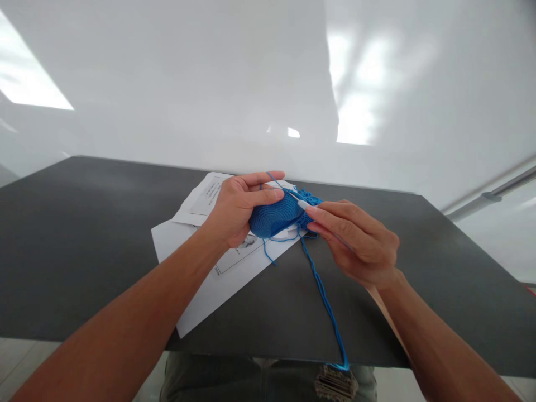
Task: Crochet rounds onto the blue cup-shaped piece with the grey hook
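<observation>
A rounded blue crochet piece (274, 215) with ringed stitches is pinched between the thumb and fingers of my left hand (243, 204). Blue yarn runs over that hand's raised index finger. My right hand (355, 234) is closed around a crochet hook (302, 204) with a pale grip, its tip at the upper edge of the blue piece. Behind the hook lies a loose tangle of blue yarn (309, 196). Several strands of yarn (320, 285) trail from there over the table's front edge. A short yarn tail hangs below the piece.
Printed paper sheets (196, 296) lie under the hands on the dark table (104, 223). A glossy white wall (209, 84) rises behind the table. Below the front edge, a dark patterned object (336, 384) is near the person's lap. A grey pipe (494, 195) runs at right.
</observation>
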The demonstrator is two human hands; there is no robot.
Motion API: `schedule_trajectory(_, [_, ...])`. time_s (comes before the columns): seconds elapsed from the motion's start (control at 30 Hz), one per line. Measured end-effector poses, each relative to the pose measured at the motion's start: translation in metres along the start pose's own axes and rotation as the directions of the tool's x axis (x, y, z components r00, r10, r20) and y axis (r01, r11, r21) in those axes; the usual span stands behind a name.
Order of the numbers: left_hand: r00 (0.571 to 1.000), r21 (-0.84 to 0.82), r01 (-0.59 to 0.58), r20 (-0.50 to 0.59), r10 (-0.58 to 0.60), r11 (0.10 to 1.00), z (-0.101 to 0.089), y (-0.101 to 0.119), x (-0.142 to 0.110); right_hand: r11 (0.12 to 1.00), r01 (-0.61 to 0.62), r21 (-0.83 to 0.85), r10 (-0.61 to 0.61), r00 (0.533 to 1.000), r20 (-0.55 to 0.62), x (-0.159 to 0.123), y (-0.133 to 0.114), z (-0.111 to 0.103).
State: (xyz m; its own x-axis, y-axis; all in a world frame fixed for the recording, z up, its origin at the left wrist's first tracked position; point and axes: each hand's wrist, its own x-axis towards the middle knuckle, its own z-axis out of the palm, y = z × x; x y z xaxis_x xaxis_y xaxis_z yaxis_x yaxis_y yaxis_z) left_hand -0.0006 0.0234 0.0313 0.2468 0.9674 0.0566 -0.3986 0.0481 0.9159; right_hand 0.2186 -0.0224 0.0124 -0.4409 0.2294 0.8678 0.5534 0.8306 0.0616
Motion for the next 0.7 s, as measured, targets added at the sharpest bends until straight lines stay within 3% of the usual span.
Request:
schedule_trajectory(0.33, [0.995,0.234,-0.100,0.005,0.102,0.967,-0.009,0.000,0.005,0.999,0.031,-0.033,-0.026,0.989,0.144,-0.002,0.008,-0.011])
schedule_trajectory(0.43, [0.992,0.319,-0.128,0.019,0.129,0.939,-0.012,0.001,0.006,0.999,-0.036,0.033,0.031,0.990,0.141,0.000,0.007,-0.012])
schedule_trajectory(0.53, [0.986,0.358,-0.165,0.040,0.161,0.919,-0.015,0.000,0.007,0.963,-0.200,0.183,0.187,0.979,0.081,0.001,0.005,-0.012])
schedule_trajectory(0.6, [0.981,0.366,-0.192,0.055,0.185,0.911,-0.015,0.000,0.008,0.867,-0.366,0.337,0.369,0.928,0.057,0.001,0.002,-0.010])
schedule_trajectory(0.63, [0.979,0.372,-0.201,0.059,0.193,0.906,-0.015,0.000,0.008,0.782,-0.454,0.426,0.475,0.878,0.064,0.001,0.001,-0.008])
schedule_trajectory(0.7, [0.977,0.397,-0.210,0.057,0.204,0.893,-0.014,-0.001,0.008,0.528,-0.597,0.605,0.675,0.726,0.128,0.001,0.000,-0.004])
